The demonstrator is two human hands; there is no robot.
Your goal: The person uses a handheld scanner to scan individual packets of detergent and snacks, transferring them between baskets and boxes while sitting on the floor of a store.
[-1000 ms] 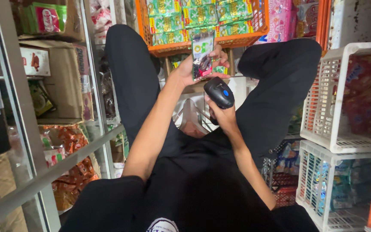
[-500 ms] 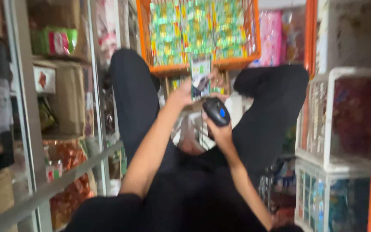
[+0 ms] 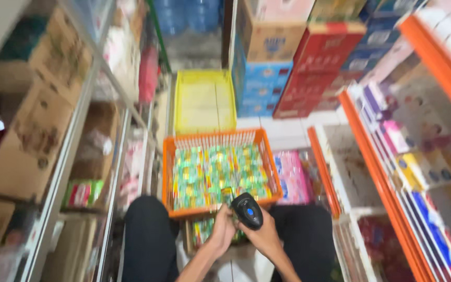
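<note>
Far left of the fingers: metal shelving (image 3: 74, 156) w/ cardboard boxes (image 3: 24, 141) and a green-red packet (image 3: 82, 192) on a lower shelf, all blurred. Closer in, left knee in black trousers (image 3: 150, 235), just left of and below the left hand.

Left hand (image 3: 222, 230): fingers curled closed round a small green packet (image 3: 227, 194), which pokes up above the fingertips and overlaps the near rim of the orange crate. Most of the packet is hidden by the hand; grip looks firm but details are soft w/ motion blur.

Right hand (image 3: 263, 237): touching the left hand, fingers wrapped shut around a black handheld scanner (image 3: 247, 210) w/ a blue button on top. Scanner head sits just right of the packet, tilted up-left toward it, nearly touching.

Directly above both sets of fingers: orange crate (image 3: 168, 172) packed w/ rows of green-yellow sachets (image 3: 210, 175). Beyond it, further from the fingers, a yellow crate (image 3: 204, 102) on the floor. Under the hands, btwn the knees, a smaller box w/ more green packets (image 3: 202, 230).

Right of the fingers: pink packets (image 3: 291, 177) just beside the orange crate, stacked blue and red cartons (image 3: 298, 68) behind, then a white wire basket (image 3: 351, 209) near the right knee. Far right: orange-edged shelf (image 3: 387, 193) w/ small coloured boxes (image 3: 418, 167), blurred.
</note>
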